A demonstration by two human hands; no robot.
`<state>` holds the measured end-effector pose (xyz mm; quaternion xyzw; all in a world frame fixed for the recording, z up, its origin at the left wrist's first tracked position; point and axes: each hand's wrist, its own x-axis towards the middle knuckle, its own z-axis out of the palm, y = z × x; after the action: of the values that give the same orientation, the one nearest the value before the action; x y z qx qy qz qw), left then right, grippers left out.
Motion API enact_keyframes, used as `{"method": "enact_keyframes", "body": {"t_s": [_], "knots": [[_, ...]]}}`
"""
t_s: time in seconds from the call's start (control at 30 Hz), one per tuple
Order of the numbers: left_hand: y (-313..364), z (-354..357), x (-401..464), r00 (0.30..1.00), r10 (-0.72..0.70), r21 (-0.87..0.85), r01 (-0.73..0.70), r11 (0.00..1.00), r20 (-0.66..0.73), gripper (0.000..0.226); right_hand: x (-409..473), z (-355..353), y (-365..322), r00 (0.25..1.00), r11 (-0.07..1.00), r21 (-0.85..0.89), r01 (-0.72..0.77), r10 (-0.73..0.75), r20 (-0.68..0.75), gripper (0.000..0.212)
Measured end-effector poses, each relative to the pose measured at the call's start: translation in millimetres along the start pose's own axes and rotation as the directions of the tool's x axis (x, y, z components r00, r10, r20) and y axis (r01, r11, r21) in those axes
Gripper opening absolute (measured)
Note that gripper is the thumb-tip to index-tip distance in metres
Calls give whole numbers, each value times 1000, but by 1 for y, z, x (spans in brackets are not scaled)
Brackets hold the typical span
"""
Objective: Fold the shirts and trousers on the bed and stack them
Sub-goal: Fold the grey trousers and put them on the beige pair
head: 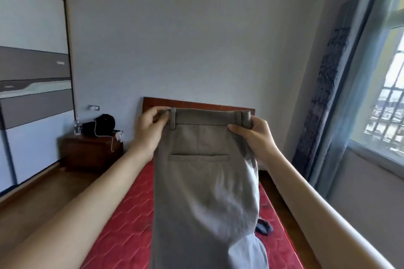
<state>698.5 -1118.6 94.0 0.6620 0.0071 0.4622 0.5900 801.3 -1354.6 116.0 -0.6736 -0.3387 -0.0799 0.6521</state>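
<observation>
- Khaki trousers [203, 181] held up above the red mattress [131, 214], waistband level, legs hanging down.
- Left hand [150, 129] pinches one waistband corner; right hand [253, 135] grips the other, both arms outstretched.
- Pale blue garment [249, 251] and dark cloth [264, 227] lie on the mattress, partly hidden behind the trousers.
- Wooden nightstand [91, 150] left of the mattress.

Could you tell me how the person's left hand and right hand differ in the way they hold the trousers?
The left hand pinches the waistband end beside a belt loop of the trousers; the right hand grips the opposite end, over a loop. The left hand's thumb lies along the top edge; the right hand's fingers curl across the front. Both hold the waistband up over the bed.
</observation>
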Motion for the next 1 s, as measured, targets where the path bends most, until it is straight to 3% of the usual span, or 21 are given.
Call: {"method": "enact_keyframes", "body": {"t_s": [0.3,0.6,1.0], "knots": [[-251,-23,-17,956,-291,88,287,954,39,14,2,74,252,937,937,-71,-343,346,38,17],[-502,-55,-66,784,-620,200,604,771,22,16,-33,152,491,796,791,-181,-585,602,59,24],[-827,-54,-64,797,-599,398,575,714,-77,14,-6,234,800,748,725,-224,-651,663,-30,19]]}}
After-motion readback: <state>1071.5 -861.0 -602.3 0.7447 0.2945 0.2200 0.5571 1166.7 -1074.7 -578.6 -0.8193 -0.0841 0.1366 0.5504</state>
